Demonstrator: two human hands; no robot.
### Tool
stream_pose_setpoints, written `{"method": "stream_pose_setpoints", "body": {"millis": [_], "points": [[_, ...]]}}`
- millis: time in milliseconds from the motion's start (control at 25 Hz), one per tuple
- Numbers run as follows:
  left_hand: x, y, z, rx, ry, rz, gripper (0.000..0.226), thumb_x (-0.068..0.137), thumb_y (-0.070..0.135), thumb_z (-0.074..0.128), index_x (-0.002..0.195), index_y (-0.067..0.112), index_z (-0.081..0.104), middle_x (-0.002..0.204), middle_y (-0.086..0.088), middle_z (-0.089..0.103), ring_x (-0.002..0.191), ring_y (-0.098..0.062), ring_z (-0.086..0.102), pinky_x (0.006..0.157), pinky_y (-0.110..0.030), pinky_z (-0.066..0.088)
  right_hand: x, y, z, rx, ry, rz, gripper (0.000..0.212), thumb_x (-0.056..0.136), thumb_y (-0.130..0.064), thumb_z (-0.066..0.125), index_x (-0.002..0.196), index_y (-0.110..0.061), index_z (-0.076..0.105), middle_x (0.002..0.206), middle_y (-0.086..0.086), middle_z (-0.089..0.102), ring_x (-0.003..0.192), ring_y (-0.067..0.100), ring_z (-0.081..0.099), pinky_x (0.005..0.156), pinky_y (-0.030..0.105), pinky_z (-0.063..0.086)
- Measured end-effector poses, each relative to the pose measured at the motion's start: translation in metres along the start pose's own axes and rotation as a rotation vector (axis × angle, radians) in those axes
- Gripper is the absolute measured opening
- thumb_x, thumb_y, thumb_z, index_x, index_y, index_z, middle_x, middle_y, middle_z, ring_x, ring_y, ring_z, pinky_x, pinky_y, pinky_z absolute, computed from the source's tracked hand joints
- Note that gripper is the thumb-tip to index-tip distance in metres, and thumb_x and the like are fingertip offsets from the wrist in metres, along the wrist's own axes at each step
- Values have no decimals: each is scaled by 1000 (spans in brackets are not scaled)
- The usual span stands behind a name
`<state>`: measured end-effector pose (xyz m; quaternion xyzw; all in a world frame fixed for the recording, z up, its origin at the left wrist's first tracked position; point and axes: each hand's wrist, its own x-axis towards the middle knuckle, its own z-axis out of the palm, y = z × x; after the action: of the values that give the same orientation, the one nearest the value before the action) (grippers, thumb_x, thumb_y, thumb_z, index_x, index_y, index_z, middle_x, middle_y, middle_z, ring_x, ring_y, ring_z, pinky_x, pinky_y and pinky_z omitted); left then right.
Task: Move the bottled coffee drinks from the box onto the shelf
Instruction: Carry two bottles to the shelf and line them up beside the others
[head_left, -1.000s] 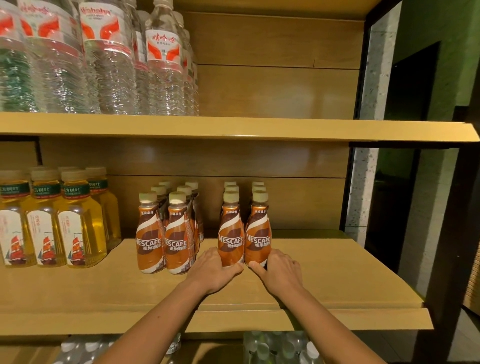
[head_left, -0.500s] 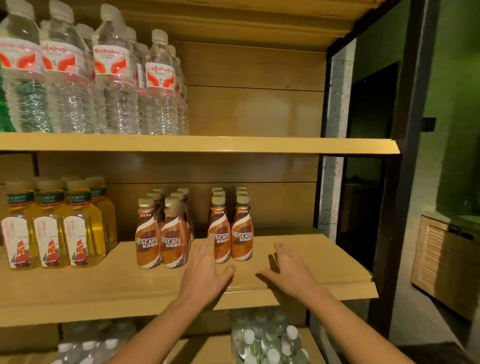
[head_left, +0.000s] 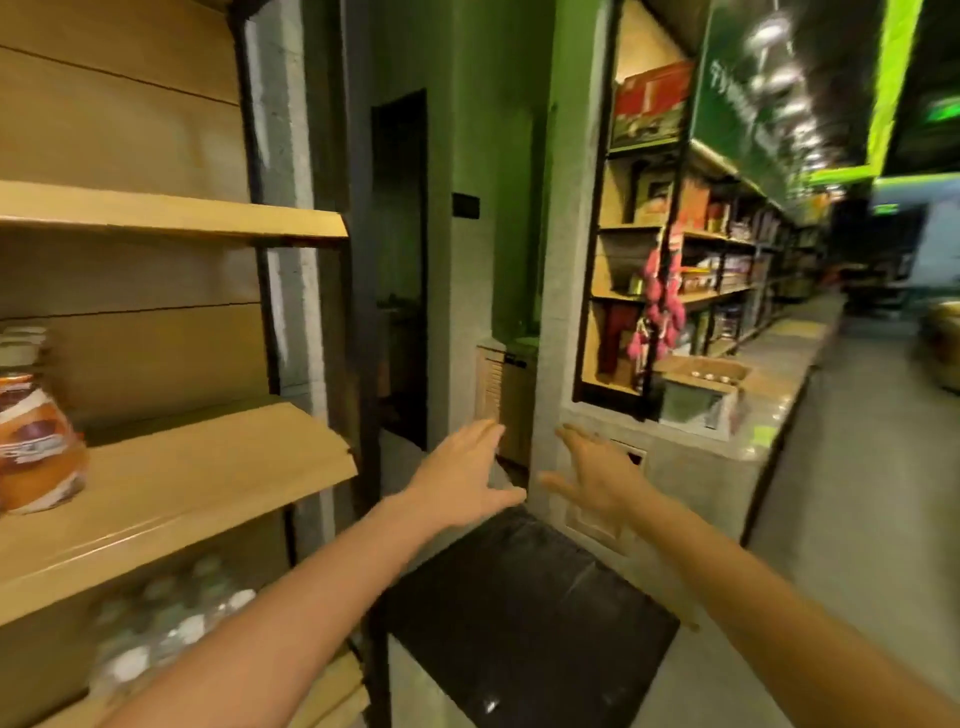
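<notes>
The view is blurred by motion and faces right of the wooden shelf (head_left: 208, 467). One brown coffee bottle (head_left: 34, 441) shows at the far left edge of the middle board. My left hand (head_left: 462, 473) and my right hand (head_left: 597, 473) are stretched out in mid-air past the shelf's right end, palms facing each other, fingers apart, holding nothing. A cardboard box (head_left: 696, 387) with pale bottle caps showing in its open top sits on a stone ledge farther right, well beyond both hands.
A black post (head_left: 363, 312) ends the shelf. A dark-topped low block (head_left: 524, 613) stands below my hands. Clear water bottles (head_left: 156, 623) fill the bottom shelf. Stocked shelves (head_left: 727, 270) line a long stone ledge beside an aisle on the right.
Both hands have left the coffee bottles on the shelf and swung right, empty. My view has turned right, away from the shelf toward the aisle.
</notes>
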<state>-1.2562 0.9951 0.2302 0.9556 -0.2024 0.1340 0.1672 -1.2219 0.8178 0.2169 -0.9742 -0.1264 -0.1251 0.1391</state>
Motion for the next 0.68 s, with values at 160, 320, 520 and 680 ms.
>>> {"method": "stream_pose_setpoints", "body": {"millis": [160, 320, 520, 680], "points": [[84, 110, 62, -150, -143, 190, 70, 85, 45, 59, 144, 21, 30, 151, 0, 32, 138, -19, 31, 112, -38, 29, -54, 148, -51, -64, 13, 282, 73, 90, -47, 54, 148, -17, 21, 156, 5, 23, 142, 26, 26, 116, 42, 22], [170, 222, 136, -202, -174, 274, 70, 79, 51, 63, 139, 26, 37, 143, 3, 42, 133, -22, 40, 106, -43, 39, -99, 286, -105, -169, 46, 418, 73, 89, -49, 52, 147, -14, 24, 153, 6, 30, 137, 26, 35, 113, 39, 28], [273, 337, 210, -186, -172, 249, 81, 80, 48, 63, 147, 20, 25, 153, -2, 29, 138, -21, 33, 108, -40, 36, -110, 436, -160, -254, 40, 529, 76, 89, -50, 52, 147, -10, 23, 155, 9, 26, 140, 27, 30, 115, 39, 26], [346, 387, 249, -173, -182, 257, 82, 81, 48, 63, 146, 16, 26, 151, -5, 32, 136, -23, 35, 106, -37, 36, -74, 522, -170, -250, 40, 537, 76, 90, -50, 52, 147, -8, 23, 154, 10, 27, 139, 27, 31, 114, 38, 26]]}}
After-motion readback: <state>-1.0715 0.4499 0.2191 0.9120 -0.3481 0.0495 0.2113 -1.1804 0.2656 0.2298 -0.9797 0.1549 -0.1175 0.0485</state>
